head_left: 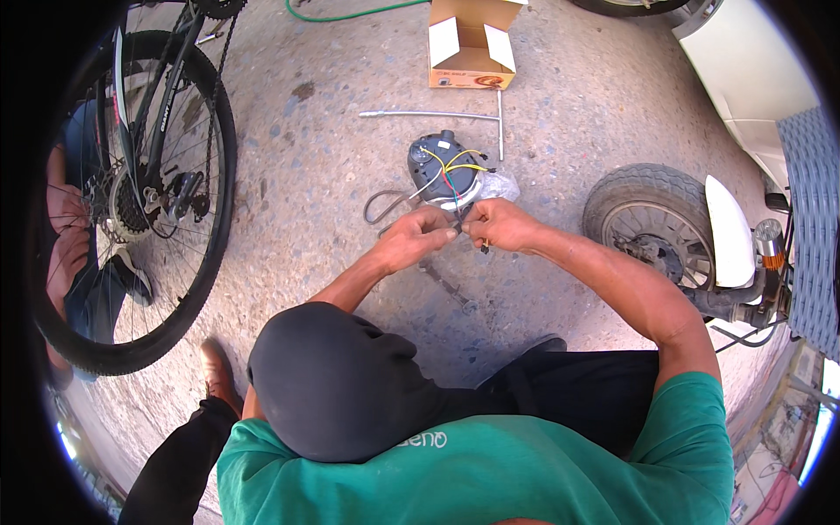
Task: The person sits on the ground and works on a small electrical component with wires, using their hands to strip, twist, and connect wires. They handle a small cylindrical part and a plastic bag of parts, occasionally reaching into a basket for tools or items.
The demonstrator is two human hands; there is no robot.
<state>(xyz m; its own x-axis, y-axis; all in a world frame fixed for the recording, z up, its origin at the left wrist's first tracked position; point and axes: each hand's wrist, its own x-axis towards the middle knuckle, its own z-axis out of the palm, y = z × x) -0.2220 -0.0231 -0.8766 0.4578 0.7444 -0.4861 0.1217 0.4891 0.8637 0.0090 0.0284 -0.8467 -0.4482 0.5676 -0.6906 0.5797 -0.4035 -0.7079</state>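
On the ground ahead lies a dark rounded motorbike instrument cluster (429, 162), its back facing up with several yellow, red, green and white wires spreading from it. Just on the near side of it, my left hand (418, 238) and my right hand (503, 224) meet, fingers pinched on the cluster's wire bundle (457, 206). A small dark connector (485, 248) hangs under my right fingers. The exact part of the wires between my fingertips is hidden. A grey cable (376, 203) loops out beside my left hand. Clear plastic wrap (499, 186) lies beside the cluster.
A T-shaped metal wrench (437, 115) and an open cardboard box (472, 77) lie beyond the cluster. A bicycle wheel (229, 157) stands at left, another person's hands (70, 232) behind it. A motorbike wheel (652, 219) is at right. My black-clad knee (337, 385) is below.
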